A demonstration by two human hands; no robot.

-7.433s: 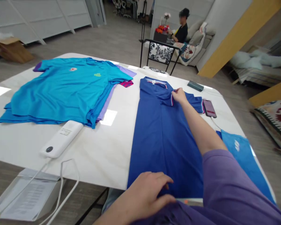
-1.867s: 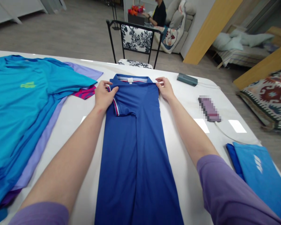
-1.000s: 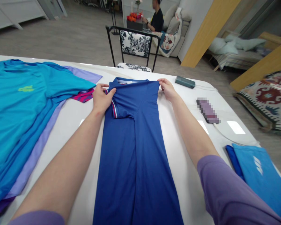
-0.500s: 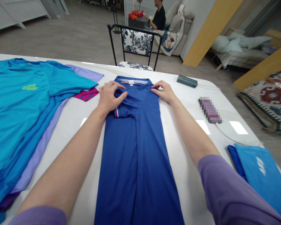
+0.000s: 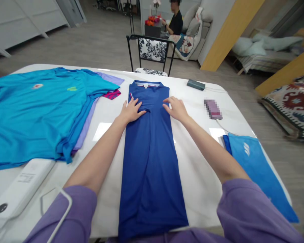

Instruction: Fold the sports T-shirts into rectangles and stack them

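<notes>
A navy blue shirt [image 5: 158, 152] lies lengthwise on the white table, its sides folded inward to a long narrow strip. Its collar, with pale and red trim inside, is at the far end, and the hem reaches the near table edge. My left hand [image 5: 132, 111] rests with spread fingers on the folded-in sleeve at the shirt's upper left. Over the upper right edge is my right hand [image 5: 176, 107], fingers apart, touching or just above the cloth; which of the two I cannot tell. Neither hand grips anything.
Teal shirts [image 5: 45, 111] lie spread in a pile at left, beside a white device [image 5: 22, 189]. Along the right are a dark power bank [image 5: 196, 84], a cabled phone [image 5: 213, 109] and folded blue cloth [image 5: 255, 165]. Beyond the table stand a chair [image 5: 152, 50] and a seated person [image 5: 176, 22].
Both hands have slid from near the collar and shoulders down the shirt toward me. The left fingers now lie flatter and more spread. The view has shifted, showing the hem and the white device.
</notes>
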